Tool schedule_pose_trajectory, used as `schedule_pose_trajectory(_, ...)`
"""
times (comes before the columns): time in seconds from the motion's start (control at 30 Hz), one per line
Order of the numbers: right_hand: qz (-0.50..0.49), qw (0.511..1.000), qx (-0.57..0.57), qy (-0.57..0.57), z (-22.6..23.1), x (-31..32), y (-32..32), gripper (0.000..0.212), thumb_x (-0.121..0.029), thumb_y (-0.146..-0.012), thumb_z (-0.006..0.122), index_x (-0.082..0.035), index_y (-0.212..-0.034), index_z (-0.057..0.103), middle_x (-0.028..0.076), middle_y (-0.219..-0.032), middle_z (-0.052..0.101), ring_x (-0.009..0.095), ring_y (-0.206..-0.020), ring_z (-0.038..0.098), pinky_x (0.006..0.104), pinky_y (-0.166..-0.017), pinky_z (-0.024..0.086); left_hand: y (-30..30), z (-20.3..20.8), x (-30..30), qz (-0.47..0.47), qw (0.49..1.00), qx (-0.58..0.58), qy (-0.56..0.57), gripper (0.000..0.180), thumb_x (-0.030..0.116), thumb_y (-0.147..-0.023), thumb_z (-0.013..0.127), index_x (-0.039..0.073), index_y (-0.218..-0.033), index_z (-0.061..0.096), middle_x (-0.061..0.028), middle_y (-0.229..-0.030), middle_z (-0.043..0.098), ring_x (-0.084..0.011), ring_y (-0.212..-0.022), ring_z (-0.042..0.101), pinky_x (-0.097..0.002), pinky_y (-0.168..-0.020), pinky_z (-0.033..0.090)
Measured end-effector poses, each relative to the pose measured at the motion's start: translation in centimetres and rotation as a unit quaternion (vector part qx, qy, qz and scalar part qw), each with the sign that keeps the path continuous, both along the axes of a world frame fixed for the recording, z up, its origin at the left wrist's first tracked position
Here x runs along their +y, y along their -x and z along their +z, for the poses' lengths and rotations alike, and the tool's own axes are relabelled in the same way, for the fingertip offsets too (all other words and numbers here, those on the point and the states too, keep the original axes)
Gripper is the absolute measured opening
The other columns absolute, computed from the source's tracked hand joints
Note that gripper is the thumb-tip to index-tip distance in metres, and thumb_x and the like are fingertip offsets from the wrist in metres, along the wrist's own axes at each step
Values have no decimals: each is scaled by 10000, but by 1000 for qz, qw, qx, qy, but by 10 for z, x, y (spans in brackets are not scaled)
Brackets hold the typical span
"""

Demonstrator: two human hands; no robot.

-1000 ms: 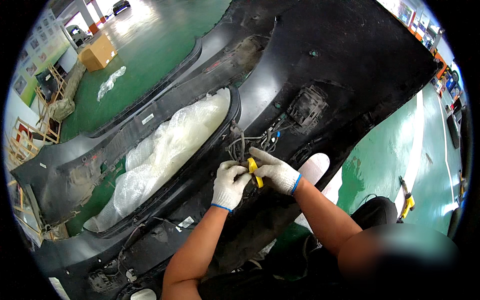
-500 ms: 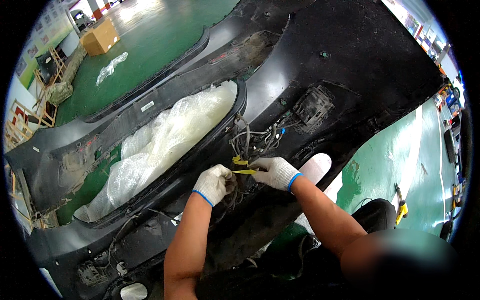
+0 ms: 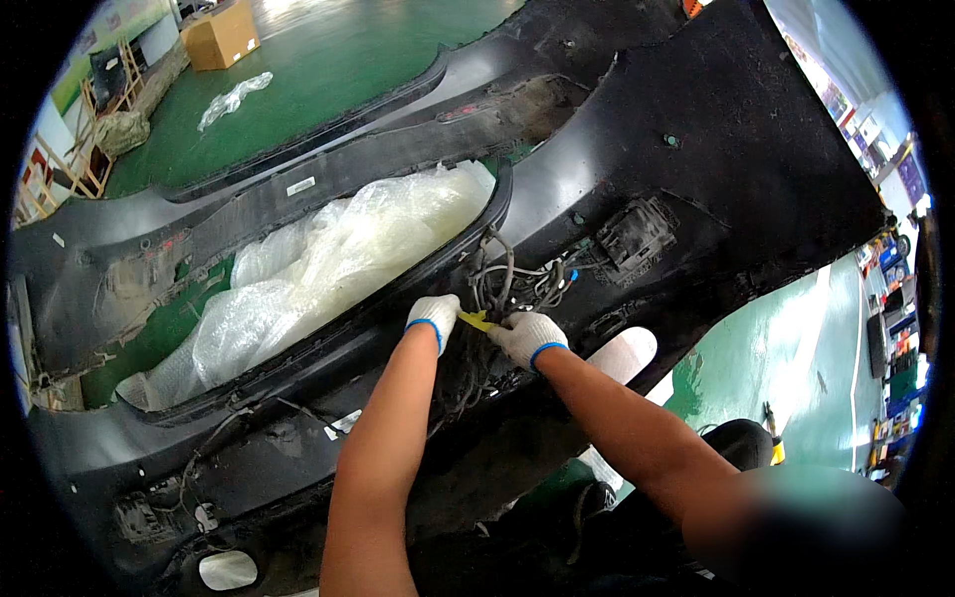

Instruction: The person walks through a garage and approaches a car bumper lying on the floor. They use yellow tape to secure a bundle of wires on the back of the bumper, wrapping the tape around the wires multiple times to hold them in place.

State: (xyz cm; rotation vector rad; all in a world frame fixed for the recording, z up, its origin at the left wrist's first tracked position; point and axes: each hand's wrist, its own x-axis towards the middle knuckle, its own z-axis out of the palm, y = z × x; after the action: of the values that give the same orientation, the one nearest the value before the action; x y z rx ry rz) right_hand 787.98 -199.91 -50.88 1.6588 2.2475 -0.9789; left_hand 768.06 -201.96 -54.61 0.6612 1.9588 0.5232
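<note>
Yellow tape (image 3: 477, 320) between left hand (image 3: 433, 316) and right hand (image 3: 530, 338) — floor (image 3: 746, 368) past panel edge (image 3: 764, 283)

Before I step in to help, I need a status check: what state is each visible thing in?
Left grip: gloved, fingers curled, exact hold unclear
Right grip: gloved, pinching yellow tape
Yellow tape: strip showing between both grips
Wires: exposed, tangled
Black panel: dusty, scuffed
Bubble wrap: crumpled
Cardboard box: standing; open or closed unclear
Clear film: crumpled
</note>
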Motion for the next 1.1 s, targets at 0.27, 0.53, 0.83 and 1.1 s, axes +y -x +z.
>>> schedule_pose_trajectory(0.27,5,999,-52,-1,-15,2,-1,621,-553,-930,587,1,-1170,736,275,-1186,711,416,-1130,678,475,-974,529,2,-23,-5,14,967,250,44,446,429,-981,585,37,-1104,759,-226,-1161,733,-388,-1086,707,-506,-930,569)
schedule_pose_trajectory(0.53,0,1000,-23,22,-20,6,-4,624,-561,-895,599,2,-1115,751,274,-1128,723,427,-1089,687,481,-949,540,-24,0,-71,-4,868,276,-412,327,311,-959,659,17,-1103,674,-210,-1137,675,-409,-1005,677,-501,-913,534)
schedule_pose_trajectory(0.83,-19,999,28,17,-36,9,-12,600,-546,-895,599,-11,-1121,751,274,-1155,716,439,-1116,674,475,-963,535,-75,-18,-56,-175,927,248,-222,737,395,-912,697,-33,-1466,465,-269,-1359,592,-421,-1247,583,-494,-1070,464)
schedule_pose_trajectory(1.1,-44,996,81,11,-36,3,-17,598,-520,-875,652,18,-1127,727,279,-1136,720,423,-1099,685,463,-953,538,-87,-2,-35,-174,953,244,-52,654,342,-734,869,2,-1234,619,-235,-1211,685,-412,-1178,647,-470,-993,534)
